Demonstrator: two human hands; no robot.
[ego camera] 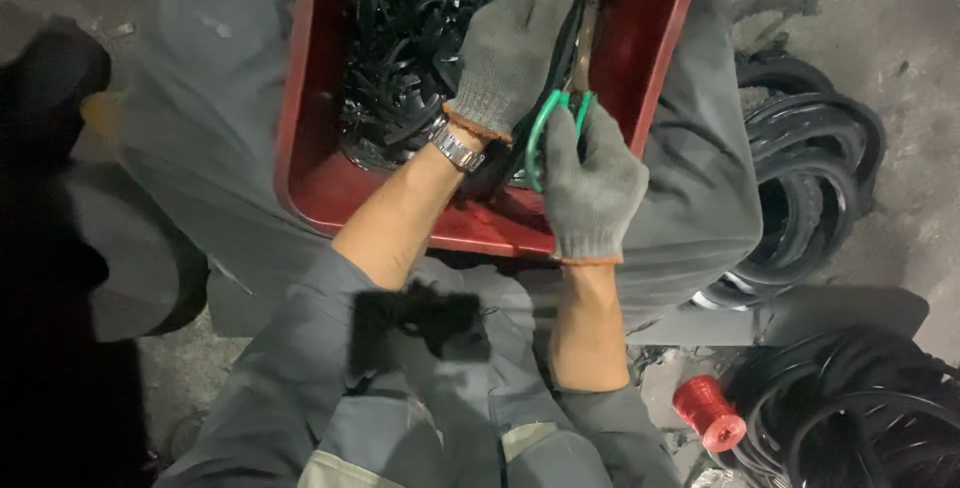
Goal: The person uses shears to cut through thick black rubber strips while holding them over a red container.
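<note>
Nearest the camera are the person's grey sleeves, both pushed up off the forearms, and below the red tub (300, 138) the lap in grey work trousers. The tub rests on the knees and serves as the mark for everything else. At its near rim the right hand (592, 186), in a grey knitted glove with an orange cuff, is closed around the green handles of a pair of scissors (560, 128); the handles stand just above the rim, and the blades run up into the tub, mostly hidden between the two gloves, so whether they are apart or together cannot be told. Just left of the scissors, over the middle of the tub, the left hand (515, 43), gloved the same way and with a metal watch (457, 149) at the wrist, is curled around a bundle of black rubber strips (570, 38) that passes down toward the scissors. Deeper in the tub, to the left of that hand, lies a tangled heap of black rubber offcuts (400, 48), filling most of the floor of it. Outside the tub on its right, on the concrete floor, lies a stack of black rubber rings (810, 178). Below these, well apart from the tub's near right corner, stands a red spool of string (708, 411) beside a pile of black hoses (860, 408).
</note>
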